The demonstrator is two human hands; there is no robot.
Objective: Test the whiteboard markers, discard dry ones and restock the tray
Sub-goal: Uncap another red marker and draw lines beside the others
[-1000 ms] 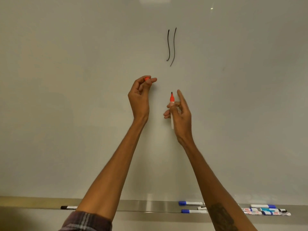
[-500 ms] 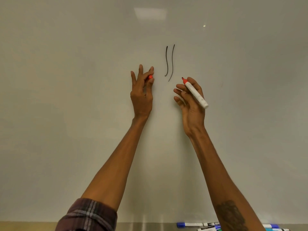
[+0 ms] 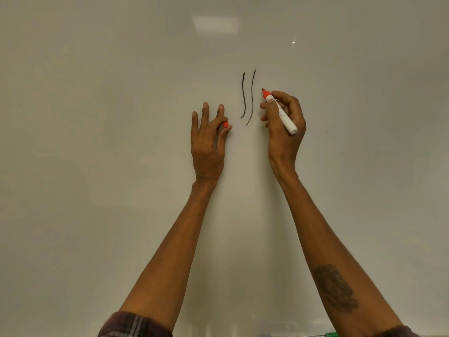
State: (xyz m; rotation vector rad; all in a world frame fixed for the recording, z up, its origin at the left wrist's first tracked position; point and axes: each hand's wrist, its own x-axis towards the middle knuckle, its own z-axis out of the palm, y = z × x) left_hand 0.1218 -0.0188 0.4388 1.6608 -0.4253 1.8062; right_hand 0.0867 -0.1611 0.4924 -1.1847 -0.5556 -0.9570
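Observation:
My right hand (image 3: 285,125) grips an uncapped red marker (image 3: 279,111) with a white barrel, its tip at the whiteboard (image 3: 121,117) just right of two black wavy lines (image 3: 247,97). My left hand (image 3: 207,142) is raised to the left of the lines and pinches the marker's red cap (image 3: 225,124) between thumb and forefinger, other fingers spread.
At the bottom edge a sliver of a green marker (image 3: 328,334) shows beside my right forearm. The tray is out of view. Both forearms reach up across the lower board.
My right hand has risen and brought the marker's tip up to the board beside the black lines. The view has tilted up, so the tray and its markers have dropped out.

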